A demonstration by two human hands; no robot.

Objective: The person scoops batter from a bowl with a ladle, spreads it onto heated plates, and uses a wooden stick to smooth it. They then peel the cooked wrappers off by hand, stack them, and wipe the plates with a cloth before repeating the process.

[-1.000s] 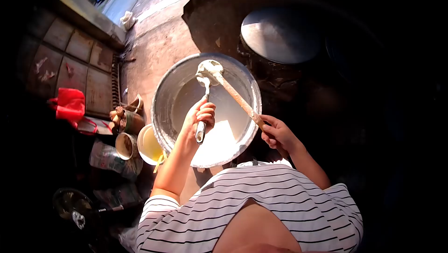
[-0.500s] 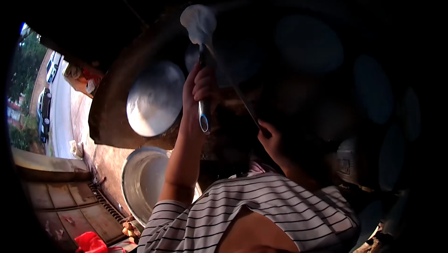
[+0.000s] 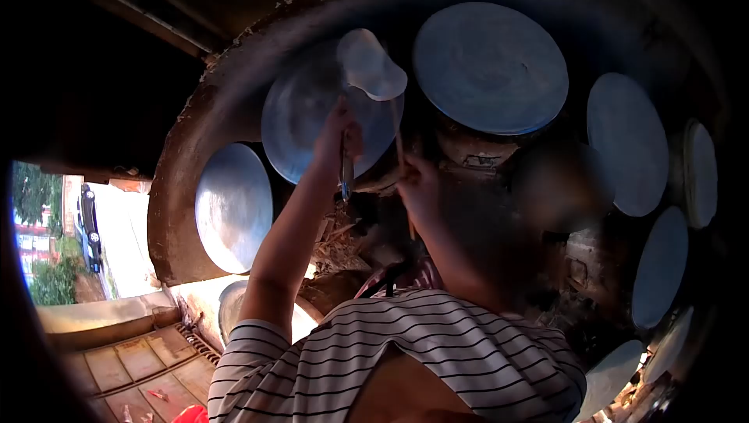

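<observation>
Holding a batter-loaded ladle (image 3: 370,68) over the nearest round griddle plate (image 3: 312,123), left hand (image 3: 339,142) is gripping its handle tight; right hand (image 3: 417,181) is pinching a wooden stick (image 3: 403,177). Batter isn't poured yet; other plates (image 3: 490,64) are looking bare.

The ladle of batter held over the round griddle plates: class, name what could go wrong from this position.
1. The ladle, heaped with pale batter, is raised by the left hand above the plate; batter could drip onto the firewood below.
2. The right hand holds a thin stick close by the plates, which may be hot, so a burn is possible.
</observation>
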